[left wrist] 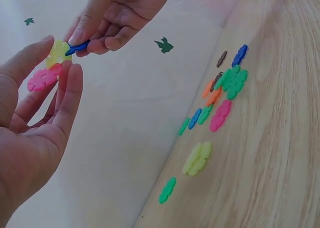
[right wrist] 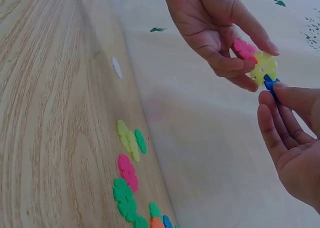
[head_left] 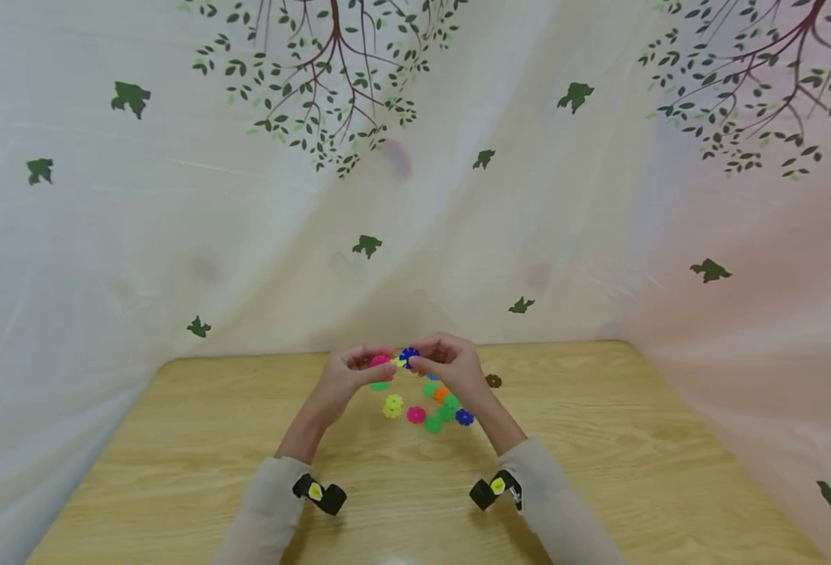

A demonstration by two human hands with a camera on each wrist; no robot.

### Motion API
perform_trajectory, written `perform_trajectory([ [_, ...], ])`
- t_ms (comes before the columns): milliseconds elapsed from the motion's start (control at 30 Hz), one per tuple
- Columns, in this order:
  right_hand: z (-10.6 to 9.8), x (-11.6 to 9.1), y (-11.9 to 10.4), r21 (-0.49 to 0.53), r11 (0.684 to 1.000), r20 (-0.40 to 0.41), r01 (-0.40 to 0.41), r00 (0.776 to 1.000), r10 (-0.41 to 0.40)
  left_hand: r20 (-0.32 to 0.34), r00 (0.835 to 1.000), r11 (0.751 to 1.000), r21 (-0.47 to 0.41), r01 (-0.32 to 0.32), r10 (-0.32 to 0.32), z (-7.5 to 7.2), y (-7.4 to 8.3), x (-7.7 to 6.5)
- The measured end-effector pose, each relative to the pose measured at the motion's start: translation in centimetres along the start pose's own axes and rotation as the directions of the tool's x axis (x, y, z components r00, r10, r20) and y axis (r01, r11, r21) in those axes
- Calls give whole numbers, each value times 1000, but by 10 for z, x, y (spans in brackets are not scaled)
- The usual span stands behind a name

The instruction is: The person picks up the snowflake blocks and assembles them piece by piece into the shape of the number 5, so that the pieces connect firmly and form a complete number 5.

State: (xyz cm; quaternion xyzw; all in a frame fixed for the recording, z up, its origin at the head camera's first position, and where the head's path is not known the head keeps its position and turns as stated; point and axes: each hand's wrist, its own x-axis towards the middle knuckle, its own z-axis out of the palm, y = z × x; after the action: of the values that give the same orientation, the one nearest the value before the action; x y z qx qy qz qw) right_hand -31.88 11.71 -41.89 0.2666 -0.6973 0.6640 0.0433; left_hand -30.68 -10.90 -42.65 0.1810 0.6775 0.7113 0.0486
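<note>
Above the far part of the table, my left hand (head_left: 340, 386) grips a yellow flower-shaped interlocking disc (left wrist: 57, 53) between thumb and fingers. A pink disc (left wrist: 42, 79) is joined to the yellow one's edge and lies within the left fingers. From the other side, my right hand (head_left: 460, 375) pinches a blue disc (right wrist: 270, 83) between thumb and forefinger. In both wrist views the blue disc stands edge-on across the yellow one, right at its rim. Both hands are raised over the loose discs.
Loose discs lie on the wooden table (head_left: 196, 463): a yellow one (head_left: 392, 406), a pink one (head_left: 416, 415), several green ones, a blue one (head_left: 464, 417) and a brown one (head_left: 493, 380). A leaf-patterned cloth (head_left: 443, 196) hangs behind the table's far edge.
</note>
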Motion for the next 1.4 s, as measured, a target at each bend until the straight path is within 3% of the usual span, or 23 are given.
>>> perform_trajectory([
  [233,4,4,-4,-76,994,100,-83,991,91,62,997,999,1,46,-46,-6,-5,-2],
  [467,-11,10,-13,-241,962,219,-132,958,186,58,997,998,-9,56,-55,-10,-5,0],
  [633,-35,8,-7,-422,901,304,-101,921,245,28,998,998,-35,56,-55,-12,-5,1],
  [800,-67,-1,9,-530,846,383,-59,873,301,37,998,996,-69,56,-54,-14,-5,0],
  [1000,-88,-16,25,-641,763,380,-79,831,405,37,999,997,-65,36,-34,-17,-6,0],
  [1200,-89,-24,35,-671,735,350,-99,831,432,19,999,995,-86,52,-51,-13,-6,-2],
  [1400,-89,-28,39,-653,754,375,-74,833,407,26,998,995,-73,66,-65,-8,-7,1],
])
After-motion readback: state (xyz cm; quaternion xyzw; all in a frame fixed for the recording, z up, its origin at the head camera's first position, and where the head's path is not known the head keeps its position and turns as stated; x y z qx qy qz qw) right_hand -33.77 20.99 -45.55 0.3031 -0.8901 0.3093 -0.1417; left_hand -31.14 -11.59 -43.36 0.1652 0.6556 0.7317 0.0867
